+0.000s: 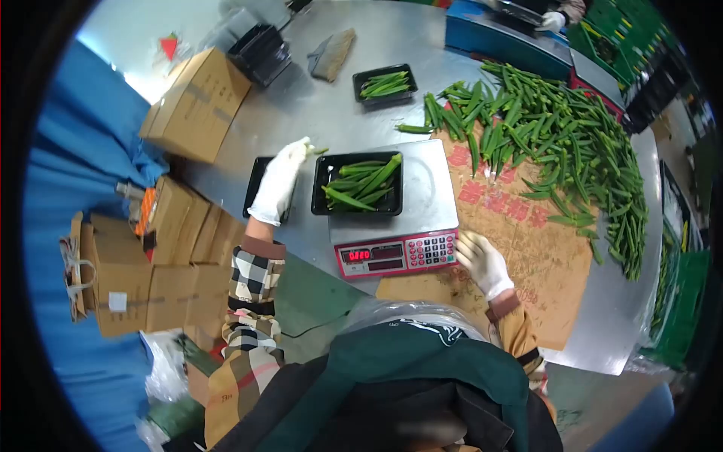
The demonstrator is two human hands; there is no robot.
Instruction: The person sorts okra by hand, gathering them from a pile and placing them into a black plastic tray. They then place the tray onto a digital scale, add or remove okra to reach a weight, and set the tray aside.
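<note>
A black tray (320, 188) filled with green okra pods (365, 184) sits on a digital scale (422, 218) with a red display. My left hand (280, 181), in a white glove, is stretched out beside the tray's left rim and pinches a small okra piece (320, 151) at its fingertips. My right hand (478, 260), also gloved, rests by the scale's keypad on its right front corner, fingers curled, holding nothing I can see.
A big heap of okra (565, 135) lies on brown cardboard (527, 248) to the right. Another filled tray (385, 83) stands further back, an empty black tray (257, 184) lies under my left hand. Cardboard boxes (197, 105) line the left. Another person's gloved hand (553, 20) works at the far end.
</note>
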